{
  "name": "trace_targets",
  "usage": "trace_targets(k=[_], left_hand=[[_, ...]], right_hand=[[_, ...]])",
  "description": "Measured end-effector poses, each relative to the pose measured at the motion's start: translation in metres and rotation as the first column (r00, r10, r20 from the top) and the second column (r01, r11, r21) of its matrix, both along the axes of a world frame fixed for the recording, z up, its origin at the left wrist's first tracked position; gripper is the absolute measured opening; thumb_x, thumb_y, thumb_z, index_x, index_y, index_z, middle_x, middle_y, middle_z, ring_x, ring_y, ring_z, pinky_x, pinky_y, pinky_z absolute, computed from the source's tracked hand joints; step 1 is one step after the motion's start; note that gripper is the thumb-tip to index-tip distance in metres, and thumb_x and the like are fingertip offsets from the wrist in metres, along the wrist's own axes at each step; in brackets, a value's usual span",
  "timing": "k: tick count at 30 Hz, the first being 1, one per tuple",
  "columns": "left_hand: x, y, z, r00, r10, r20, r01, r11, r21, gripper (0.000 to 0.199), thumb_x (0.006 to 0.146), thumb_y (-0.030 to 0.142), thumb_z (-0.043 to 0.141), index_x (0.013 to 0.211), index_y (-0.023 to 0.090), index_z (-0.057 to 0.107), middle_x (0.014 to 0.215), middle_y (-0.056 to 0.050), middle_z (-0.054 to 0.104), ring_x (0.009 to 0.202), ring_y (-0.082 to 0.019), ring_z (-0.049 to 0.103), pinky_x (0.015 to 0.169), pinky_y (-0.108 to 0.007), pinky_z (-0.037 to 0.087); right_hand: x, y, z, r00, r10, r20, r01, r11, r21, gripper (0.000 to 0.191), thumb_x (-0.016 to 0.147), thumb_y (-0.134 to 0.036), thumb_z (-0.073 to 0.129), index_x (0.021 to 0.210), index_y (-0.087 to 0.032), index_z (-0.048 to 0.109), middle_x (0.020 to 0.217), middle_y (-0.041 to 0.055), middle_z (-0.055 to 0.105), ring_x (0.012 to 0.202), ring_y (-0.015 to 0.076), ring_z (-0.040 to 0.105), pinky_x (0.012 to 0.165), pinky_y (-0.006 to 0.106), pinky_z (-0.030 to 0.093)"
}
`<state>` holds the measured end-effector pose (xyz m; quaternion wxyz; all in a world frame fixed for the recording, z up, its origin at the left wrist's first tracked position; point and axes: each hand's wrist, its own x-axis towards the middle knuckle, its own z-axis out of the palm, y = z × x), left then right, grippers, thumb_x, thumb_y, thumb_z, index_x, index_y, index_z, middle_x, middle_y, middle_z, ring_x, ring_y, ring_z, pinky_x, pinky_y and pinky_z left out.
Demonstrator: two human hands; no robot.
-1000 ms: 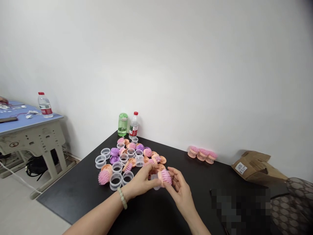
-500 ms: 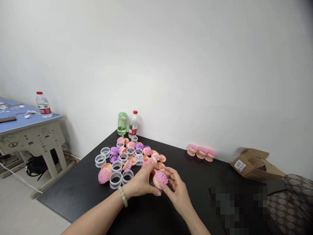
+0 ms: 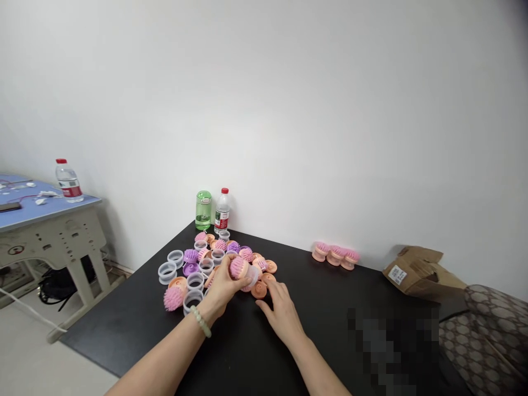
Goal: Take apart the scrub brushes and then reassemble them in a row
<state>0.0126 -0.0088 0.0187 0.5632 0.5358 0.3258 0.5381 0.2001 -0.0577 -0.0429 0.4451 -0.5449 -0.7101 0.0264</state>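
Note:
My left hand (image 3: pixel 225 283), with a green bead bracelet at the wrist, grips a pink bristle brush head (image 3: pixel 238 268) together with a clear ring. My right hand (image 3: pixel 281 309) is empty, fingers apart, its fingertips beside the orange discs (image 3: pixel 259 290) on the black table (image 3: pixel 136 319). Around and left of my left hand lie several clear rings (image 3: pixel 167 272), purple bristle pieces (image 3: pixel 190 256) and a pink bristle piece (image 3: pixel 173 298) on an orange base. Three pink and peach brushes (image 3: pixel 335 256) stand in a row by the wall.
A green bottle (image 3: pixel 203 210) and a red-capped water bottle (image 3: pixel 222 212) stand at the back corner. An open cardboard box (image 3: pixel 424 275) and a patterned mesh object (image 3: pixel 482 335) are at the right. Another water bottle (image 3: pixel 69 182) stands on the blue table (image 3: pixel 53 206) at far left.
My left hand has moved up and left with the pink brush head, now turned on its side. My right hand has let go of it and moved slightly left.

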Motion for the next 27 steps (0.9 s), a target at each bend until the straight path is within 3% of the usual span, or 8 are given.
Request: trace_targets(k=[3,7,11,16,19,22,24,27], left_hand=[[0.001,-0.003,0.0,1.0,-0.021,-0.022,0.021,1.0,0.0,0.057,0.059,0.026,0.086,0.107,0.022,0.055,0.096,-0.001,0.062,0.091,-0.021,0.058,0.081,-0.03,0.044],[0.001,-0.005,0.002,0.998,-0.015,-0.064,0.016,1.0,0.018,0.051,0.061,0.023,0.084,0.103,0.022,0.055,0.093,0.001,0.061,0.089,-0.02,0.056,0.079,-0.029,0.043],[0.002,-0.004,0.002,0.998,-0.061,-0.013,0.061,0.998,-0.004,0.051,0.059,0.025,0.086,0.1,0.021,0.056,0.089,0.002,0.06,0.084,-0.018,0.056,0.075,-0.028,0.042],[0.005,-0.007,0.003,0.964,-0.226,0.139,0.237,0.97,-0.061,0.054,0.056,0.027,0.091,0.098,0.019,0.058,0.088,0.001,0.061,0.081,-0.016,0.056,0.072,-0.027,0.043],[0.004,-0.01,0.006,0.936,-0.292,0.196,0.319,0.94,-0.122,0.055,0.056,0.026,0.092,0.099,0.018,0.059,0.089,0.0,0.061,0.084,-0.016,0.058,0.076,-0.028,0.045],[0.004,-0.013,0.007,0.92,-0.324,0.219,0.365,0.913,-0.184,0.058,0.055,0.025,0.093,0.103,0.019,0.06,0.093,-0.001,0.062,0.087,-0.017,0.058,0.08,-0.03,0.045],[0.005,-0.014,0.006,0.924,-0.329,0.195,0.361,0.919,-0.16,0.061,0.054,0.024,0.094,0.105,0.019,0.061,0.096,-0.002,0.062,0.092,-0.019,0.058,0.081,-0.03,0.045],[0.006,-0.014,0.002,0.93,-0.345,0.131,0.356,0.932,-0.073,0.058,0.054,0.024,0.093,0.103,0.019,0.063,0.099,-0.002,0.062,0.096,-0.021,0.057,0.082,-0.03,0.043]], right_hand=[[-0.007,0.003,0.0,0.997,0.026,0.069,-0.025,1.0,-0.016,0.049,0.077,-0.013,0.07,0.123,-0.027,0.062,0.117,0.0077,0.069,0.108,0.033,0.062,0.094,0.053,0.056],[-0.006,0.0,0.005,0.992,0.036,0.118,-0.033,0.999,-0.028,0.04,0.073,-0.008,0.072,0.108,-0.027,0.067,0.111,0.0063,0.069,0.104,0.0325,0.062,0.09,0.05,0.058],[-0.003,-0.005,0.007,0.99,0.006,0.138,-0.002,1.0,-0.026,0.031,0.073,-0.008,0.069,0.098,-0.026,0.064,0.122,0.0088,0.064,0.107,0.0331,0.061,0.087,0.048,0.058],[-0.003,-0.012,0.01,0.98,-0.001,0.198,0.016,0.997,-0.075,0.022,0.075,-0.009,0.06,0.09,-0.025,0.059,0.09,0.0059,0.067,0.086,0.0293,0.065,0.072,0.044,0.059],[0.0,-0.02,0.019,0.989,0.003,0.148,0.009,0.997,-0.077,0.022,0.08,-0.011,0.054,0.097,-0.025,0.058,0.095,0.0058,0.066,0.086,0.0259,0.066,0.075,0.04,0.059],[0.003,-0.028,0.031,0.998,-0.02,0.062,0.021,1.0,-0.019,0.032,0.084,-0.013,0.051,0.113,-0.025,0.055,0.11,0.0074,0.064,0.1,0.0248,0.066,0.086,0.04,0.057],[0.003,-0.032,0.037,0.999,-0.035,0.031,0.034,0.999,0.018,0.043,0.083,-0.012,0.052,0.124,-0.026,0.05,0.117,0.0079,0.062,0.108,0.0254,0.064,0.092,0.041,0.056],[-0.001,-0.035,0.04,1.0,-0.016,0.003,0.016,1.0,0.025,0.052,0.083,-0.013,0.054,0.133,-0.028,0.045,0.116,0.007,0.063,0.106,0.025,0.064,0.09,0.041,0.056]])
